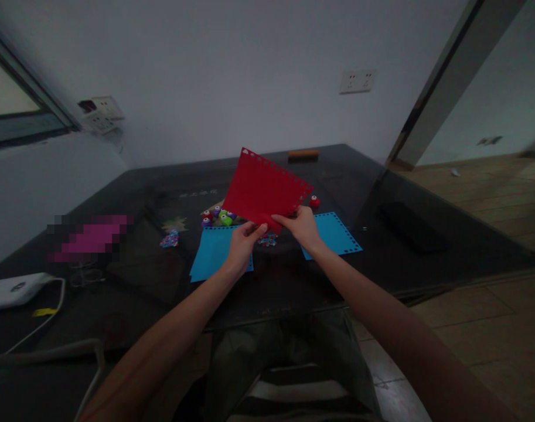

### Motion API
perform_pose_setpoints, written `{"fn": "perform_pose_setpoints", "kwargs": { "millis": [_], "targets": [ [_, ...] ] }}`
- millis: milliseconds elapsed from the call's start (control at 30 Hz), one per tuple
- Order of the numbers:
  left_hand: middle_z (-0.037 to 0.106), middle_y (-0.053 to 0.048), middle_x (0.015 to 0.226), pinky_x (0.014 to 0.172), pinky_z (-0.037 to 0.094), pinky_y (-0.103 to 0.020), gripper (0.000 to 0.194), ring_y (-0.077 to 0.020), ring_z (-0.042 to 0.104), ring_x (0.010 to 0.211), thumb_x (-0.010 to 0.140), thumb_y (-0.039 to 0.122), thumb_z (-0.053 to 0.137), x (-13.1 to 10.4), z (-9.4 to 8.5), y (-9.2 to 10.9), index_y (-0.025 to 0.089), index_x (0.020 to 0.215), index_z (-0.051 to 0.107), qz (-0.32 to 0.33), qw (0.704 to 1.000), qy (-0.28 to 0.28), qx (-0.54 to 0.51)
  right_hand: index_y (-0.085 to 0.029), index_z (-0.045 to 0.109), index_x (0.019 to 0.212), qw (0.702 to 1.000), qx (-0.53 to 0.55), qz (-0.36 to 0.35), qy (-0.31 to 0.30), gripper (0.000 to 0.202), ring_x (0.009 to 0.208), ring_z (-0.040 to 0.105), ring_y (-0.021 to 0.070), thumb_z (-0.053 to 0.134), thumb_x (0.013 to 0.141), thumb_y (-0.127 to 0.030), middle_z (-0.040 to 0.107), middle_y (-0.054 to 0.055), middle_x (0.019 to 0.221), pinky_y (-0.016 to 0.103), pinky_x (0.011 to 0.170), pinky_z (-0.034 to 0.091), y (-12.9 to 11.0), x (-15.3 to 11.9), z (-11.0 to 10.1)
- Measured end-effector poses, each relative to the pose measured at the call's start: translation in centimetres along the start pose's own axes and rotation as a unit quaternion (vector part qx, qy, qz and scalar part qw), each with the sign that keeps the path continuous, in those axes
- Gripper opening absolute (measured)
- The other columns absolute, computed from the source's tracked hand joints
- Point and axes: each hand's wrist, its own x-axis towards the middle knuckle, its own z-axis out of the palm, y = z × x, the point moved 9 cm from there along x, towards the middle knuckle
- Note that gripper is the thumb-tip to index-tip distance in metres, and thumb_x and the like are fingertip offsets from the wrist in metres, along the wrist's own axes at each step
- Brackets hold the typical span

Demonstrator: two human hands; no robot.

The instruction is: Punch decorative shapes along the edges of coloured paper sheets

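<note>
Both hands pinch a red sheet [267,187] with holes punched along its edges, raised above the dark table. My left hand [242,246] grips its lower edge, thumb on top. My right hand [301,227] is closed on the lower right part, also with the thumb on the near side. A blue punched sheet [214,252] lies under my left hand, seemingly more than one layer. Another blue sheet [333,234] lies beyond my right wrist. Small multicoloured pieces [268,240] rest on the table just below the red sheet.
Several red, purple and green round stampers or balls with eyes [225,220] sit behind the left blue sheet; one red one [314,201] stands right. Patterned pieces [169,238], a brown bar [303,155], a black flat object [410,227] and a white power strip [16,291] lie around.
</note>
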Motion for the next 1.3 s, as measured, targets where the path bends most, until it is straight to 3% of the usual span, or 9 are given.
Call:
{"fn": "perform_pose_setpoints", "kwargs": {
  "millis": [433,600,767,1000,1300],
  "targets": [
    [0.071,-0.005,0.087,0.086,0.046,-0.035,0.024,-0.0209,0.063,0.086,0.069,0.035,0.071,0.3,0.0,0.2,0.016,0.085,0.07,0.017,1.0,0.008,0.011,-0.015,0.069,0.085,1.0,-0.021,-0.014,0.006,0.025,0.083,0.068,0.0236,0.074,0.063,-0.024,0.073,0.009,0.091,0.04,0.082,0.053,0.1,0.2,-0.1],
    [0.071,-0.004,0.083,0.081,0.047,-0.035,0.024,-0.0209,0.063,0.081,0.069,0.037,0.07,0.5,-0.3,0.0,0.016,0.08,0.069,0.021,0.999,0.013,0.048,-0.015,0.07,0.08,0.999,-0.052,-0.016,0.004,0.023,0.079,0.067,0.0235,0.074,0.064,-0.032,0.073,0.008,0.085,0.04,0.076,0.054,0.6,0.3,-0.2],
    [0.072,-0.005,0.089,0.084,0.047,-0.034,0.025,-0.0213,0.064,0.086,0.07,0.035,0.07,0.5,-0.1,-0.2,0.016,0.085,0.069,0.009,0.999,-0.005,0.041,-0.016,0.07,0.082,0.998,-0.053,-0.02,0.001,0.025,0.08,0.067,0.0236,0.074,0.065,-0.034,0.073,0.008,0.086,0.039,0.076,0.054,0.6,0.3,-0.3],
    [0.071,-0.006,0.091,0.083,0.048,-0.034,0.025,-0.0221,0.064,0.089,0.069,0.036,0.071,0.4,0.2,-0.6,0.017,0.086,0.069,-0.022,0.999,-0.011,0.031,-0.015,0.07,0.081,0.999,-0.045,-0.018,0.02,0.019,0.079,0.068,0.0235,0.073,0.065,-0.025,0.073,0.009,0.088,0.039,0.076,0.053,0.6,0.3,-0.6],
    [0.07,-0.007,0.087,0.082,0.047,-0.03,0.03,-0.018,0.064,0.082,0.065,0.034,0.076,0.4,-0.2,-1.3,0.013,0.085,0.067,-0.058,0.998,-0.002,-0.006,-0.016,0.069,0.083,0.998,-0.041,-0.026,0.027,0.021,0.081,0.068,0.0236,0.073,0.065,-0.026,0.073,0.009,0.089,0.038,0.077,0.053,0.4,0.4,-0.7]
  ]
}}
